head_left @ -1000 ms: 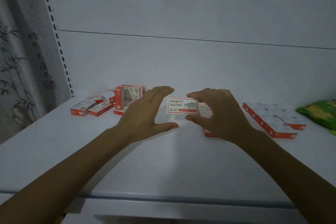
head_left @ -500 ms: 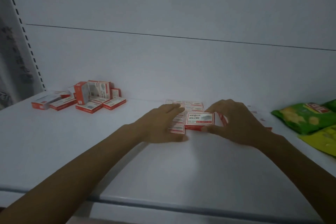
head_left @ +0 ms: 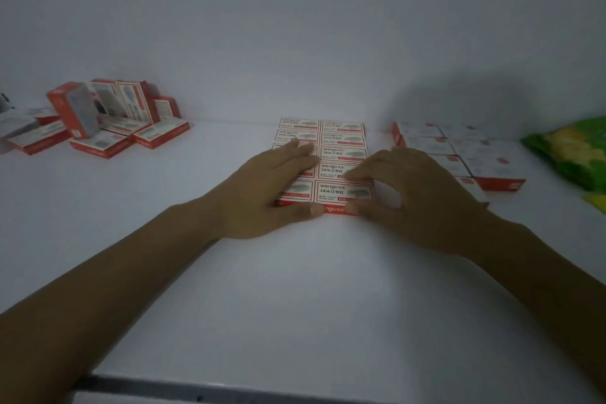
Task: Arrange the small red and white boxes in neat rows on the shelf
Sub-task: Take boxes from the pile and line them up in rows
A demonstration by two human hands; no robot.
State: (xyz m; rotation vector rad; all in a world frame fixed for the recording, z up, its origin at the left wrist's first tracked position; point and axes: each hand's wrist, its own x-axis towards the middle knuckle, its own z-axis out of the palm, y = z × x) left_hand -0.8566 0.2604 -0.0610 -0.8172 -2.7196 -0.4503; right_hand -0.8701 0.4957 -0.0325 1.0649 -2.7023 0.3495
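Where the shelf [head_left: 295, 289] meets the wall [head_left: 295, 43], near the middle of its back edge, the block [head_left: 341, 138] of red and white boxes lies flat. It has two columns running from the back edge toward the front edge, box touching box, labels up. The right column shows five boxes. The left column is partly covered by my left hand [head_left: 265, 193].

Left hand: palm down, fingers straight and together, lying on the tops of the left column. The thumb rests against the red front face of the front left box. Nothing is gripped.

Right hand [head_left: 416, 197]: pinches the front right box [head_left: 342, 192]. The forefinger lies on its top near the far edge, and the thumb presses its red front face. The other fingers are curled just right of the block. This box sits flat on the shelf, in line with its column, touching the box behind it and the box to its left.

Back left corner: a loose pile [head_left: 108, 121] of the same boxes, some flat, some upright or tilted, well apart from the block.

Right of the block, near but apart: a second block [head_left: 459, 147], flat, in rows.

Right edge: green bags [head_left: 570, 154], blurred.
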